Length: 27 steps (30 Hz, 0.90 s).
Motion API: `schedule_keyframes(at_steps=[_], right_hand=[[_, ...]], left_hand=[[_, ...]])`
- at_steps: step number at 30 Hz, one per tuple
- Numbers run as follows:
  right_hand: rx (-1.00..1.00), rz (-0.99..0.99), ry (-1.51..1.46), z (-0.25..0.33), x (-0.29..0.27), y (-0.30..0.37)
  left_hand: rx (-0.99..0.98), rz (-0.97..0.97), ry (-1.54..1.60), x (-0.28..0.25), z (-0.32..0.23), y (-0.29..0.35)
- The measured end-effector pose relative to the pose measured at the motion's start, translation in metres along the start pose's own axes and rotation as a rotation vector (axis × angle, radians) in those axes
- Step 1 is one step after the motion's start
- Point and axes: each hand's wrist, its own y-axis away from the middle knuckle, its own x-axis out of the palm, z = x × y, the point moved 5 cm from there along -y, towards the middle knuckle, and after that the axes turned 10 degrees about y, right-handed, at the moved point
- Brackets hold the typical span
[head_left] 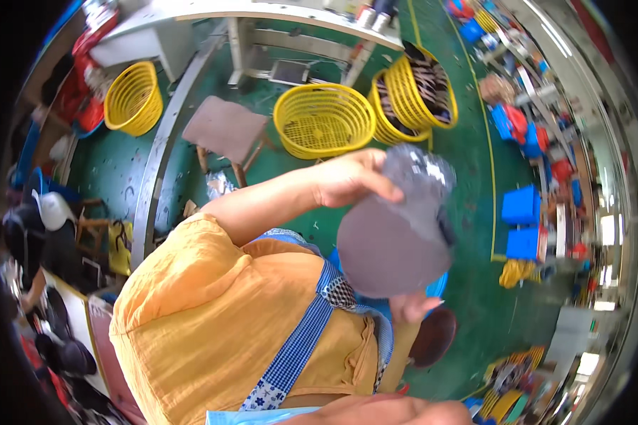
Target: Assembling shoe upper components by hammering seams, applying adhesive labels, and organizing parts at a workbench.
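A dark grey, rounded cap-like piece is held up in front of my chest, its broad smooth side facing the camera. Shiny clear plastic lies over its upper end, blurred there. My left hand reaches in from the left, its thumb and fingers closed on the upper left edge, where piece and plastic meet. At the lower edge is my right hand, fingers bent against the piece and partly hidden behind it. A blue rim shows behind the piece, mostly covered.
Ahead stand a yellow basket and stacked yellow baskets containing dark pieces. A stool is at left, beside a metal rail. A round brown seat is near my right arm. Blue bins line the right; a person is far left.
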Motion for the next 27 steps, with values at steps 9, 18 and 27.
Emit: schedule_keyframes(at_steps=[9, 18, 27], right_hand=[[0.464, -0.407, -0.438, -0.062, -0.069, -0.066], [0.412, -0.699, -0.569, -0.129, -0.226, 0.001], [0.921, -1.496, -0.099, -0.315, -0.416, 0.114]], left_hand=[[-0.087, -0.207, -0.543, -0.039, 0.033, -0.004], [-0.126, -0.673, -0.656, -0.155, 0.139, 0.062], [-0.282, -1.133, -0.530, -0.252, 0.156, 0.113]])
